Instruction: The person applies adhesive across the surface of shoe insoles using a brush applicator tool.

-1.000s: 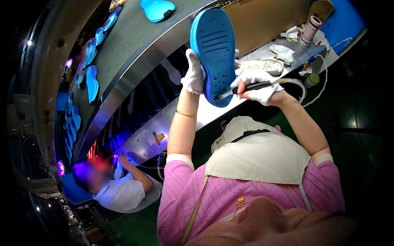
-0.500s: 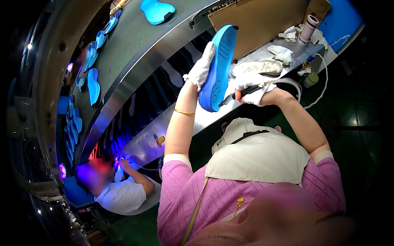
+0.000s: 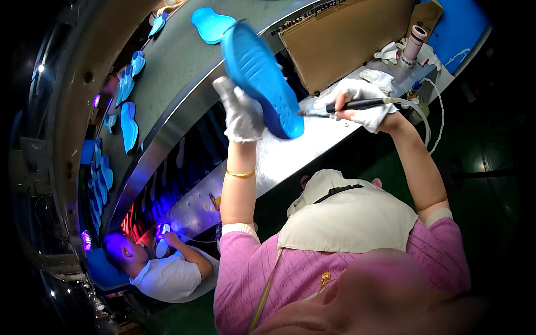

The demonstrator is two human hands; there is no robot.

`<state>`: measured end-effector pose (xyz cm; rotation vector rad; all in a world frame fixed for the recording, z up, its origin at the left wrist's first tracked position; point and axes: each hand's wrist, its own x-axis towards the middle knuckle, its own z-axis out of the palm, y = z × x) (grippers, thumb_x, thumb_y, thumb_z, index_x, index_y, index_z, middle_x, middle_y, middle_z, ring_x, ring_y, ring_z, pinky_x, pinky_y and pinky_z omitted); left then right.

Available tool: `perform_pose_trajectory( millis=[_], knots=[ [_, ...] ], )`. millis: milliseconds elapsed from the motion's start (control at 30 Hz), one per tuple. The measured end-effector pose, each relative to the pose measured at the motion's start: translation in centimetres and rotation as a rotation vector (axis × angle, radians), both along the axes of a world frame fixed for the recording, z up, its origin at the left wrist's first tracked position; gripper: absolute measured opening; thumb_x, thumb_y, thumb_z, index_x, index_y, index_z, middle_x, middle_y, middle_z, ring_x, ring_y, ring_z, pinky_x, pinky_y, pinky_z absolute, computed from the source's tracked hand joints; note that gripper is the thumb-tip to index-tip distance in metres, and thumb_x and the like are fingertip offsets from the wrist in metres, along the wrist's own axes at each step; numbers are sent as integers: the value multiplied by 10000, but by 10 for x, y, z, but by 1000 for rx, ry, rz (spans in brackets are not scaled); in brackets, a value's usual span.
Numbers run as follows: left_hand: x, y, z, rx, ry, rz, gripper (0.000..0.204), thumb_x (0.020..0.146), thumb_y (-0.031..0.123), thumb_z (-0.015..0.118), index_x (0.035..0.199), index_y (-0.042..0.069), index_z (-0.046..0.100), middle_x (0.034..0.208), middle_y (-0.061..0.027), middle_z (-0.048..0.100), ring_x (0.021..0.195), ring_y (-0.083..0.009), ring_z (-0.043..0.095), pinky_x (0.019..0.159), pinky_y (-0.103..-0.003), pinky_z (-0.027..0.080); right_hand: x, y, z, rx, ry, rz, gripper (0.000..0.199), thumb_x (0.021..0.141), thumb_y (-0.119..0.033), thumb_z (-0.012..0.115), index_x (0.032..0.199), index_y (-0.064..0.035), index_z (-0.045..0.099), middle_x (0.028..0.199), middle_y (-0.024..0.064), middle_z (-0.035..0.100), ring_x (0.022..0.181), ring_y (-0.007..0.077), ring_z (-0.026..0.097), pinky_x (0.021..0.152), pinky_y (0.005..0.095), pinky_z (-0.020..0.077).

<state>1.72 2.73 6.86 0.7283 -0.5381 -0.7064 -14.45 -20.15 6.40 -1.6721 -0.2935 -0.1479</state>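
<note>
My left hand (image 3: pixel 241 111), in a white glove, is closed on a thick blue shoe sole (image 3: pixel 259 72), held up slantwise and somewhat blurred by motion. Ridges run across its broad face, and its lower end points toward my right hand. In my gloved right hand (image 3: pixel 365 109), bare fingertips close around a slim black pen-like tool (image 3: pixel 365 104) with a pale hose (image 3: pixel 416 106) leading off its back. The tool's thin metal tip is at the sole's lower edge; whether it touches I cannot tell.
Behind a curved metal rail (image 3: pixel 184 95) runs a grey-green conveyor belt (image 3: pixel 167 61) carrying several blue soles (image 3: pixel 129 127). A cardboard box (image 3: pixel 340 44), white gloves (image 3: pixel 377 79) and a pink tumbler (image 3: pixel 414 46) stand along the metal bench (image 3: pixel 290 151). A co-worker (image 3: pixel 167 273) sits at left.
My left hand has swung the sole to the left and tilted it, its top now leaning left. My right hand has moved slightly up and right, turning the tool nearly level.
</note>
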Motion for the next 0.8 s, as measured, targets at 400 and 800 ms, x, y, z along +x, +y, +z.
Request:
perform_pose_trajectory(
  millis=[400,800],
  knots=[
    [-65,-12,-90,-56,563,-167,656,946,510,515,1395,37,450,1284,-184,591,1107,-330,621,1017,-497,476,2,19,-41,266,-86,-343,196,863,13,671,963,-62,519,858,27,613,789,76,601,713,225,499],
    [-77,-34,-78,83,391,15,748,916,652,480,1396,80,428,1274,-134,569,1096,-264,597,969,-414,507,-2,45,-31,149,-314,-307,177,789,11,671,915,-56,566,794,35,621,673,105,606,623,236,488]
  ],
)
